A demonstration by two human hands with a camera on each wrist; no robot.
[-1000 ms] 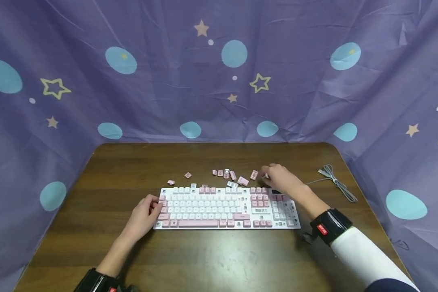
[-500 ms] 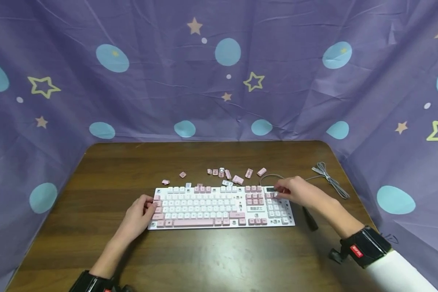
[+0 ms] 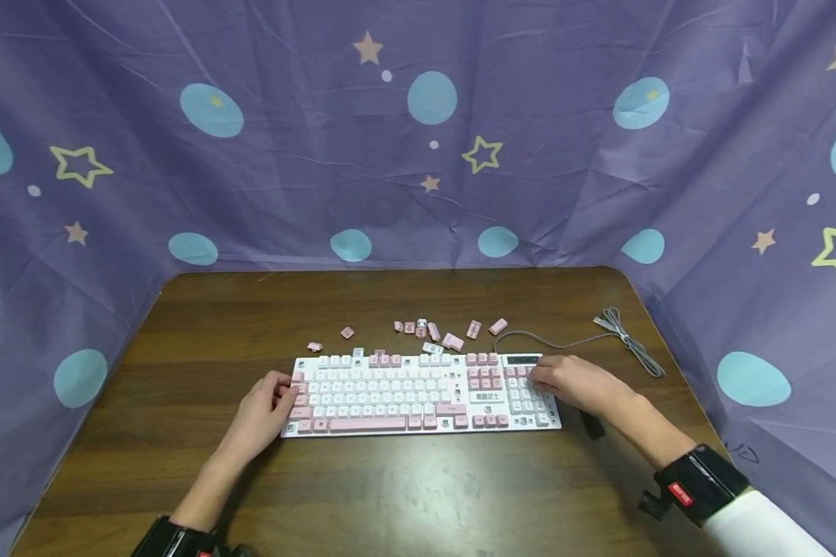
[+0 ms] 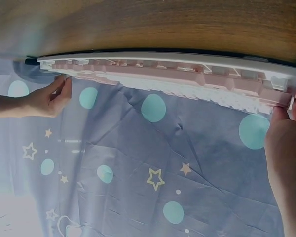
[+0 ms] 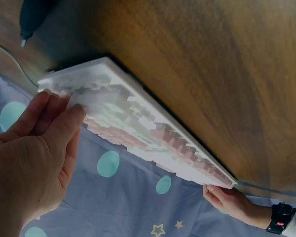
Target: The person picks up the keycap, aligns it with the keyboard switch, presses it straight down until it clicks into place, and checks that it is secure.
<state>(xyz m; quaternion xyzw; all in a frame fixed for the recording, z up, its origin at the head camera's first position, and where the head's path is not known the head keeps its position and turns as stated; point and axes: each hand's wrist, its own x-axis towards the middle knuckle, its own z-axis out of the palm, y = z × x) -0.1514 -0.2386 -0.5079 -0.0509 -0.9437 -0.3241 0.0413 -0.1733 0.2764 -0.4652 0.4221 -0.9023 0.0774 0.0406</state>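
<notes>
A white and pink keyboard (image 3: 383, 394) lies flat on the wooden table, with bare switch spots among its keys. At its left end my left hand (image 3: 259, 414) grips the edge, thumb by the pink keys; the left wrist view shows this hand (image 4: 288, 153) at the keyboard's corner. Over the number pad, my right hand (image 3: 581, 383) has its fingertips down at the upper right keys. In the right wrist view, thumb and fingers of that hand (image 5: 37, 153) pinch a small white keycap (image 5: 75, 100) right at the pad; the fingers partly hide it.
Several loose pink and white keycaps (image 3: 453, 341) lie behind the keyboard. A grey cable (image 3: 627, 340) runs from its back to a coiled bundle at the right. Beside the right end lies a black-handled tool with a metal tip (image 5: 32, 17), partly under my right forearm.
My right hand has come from behind the keyboard down to the number pad with the white keycap and settled lower there. The left hand keeps its place. The head view has shifted slightly.
</notes>
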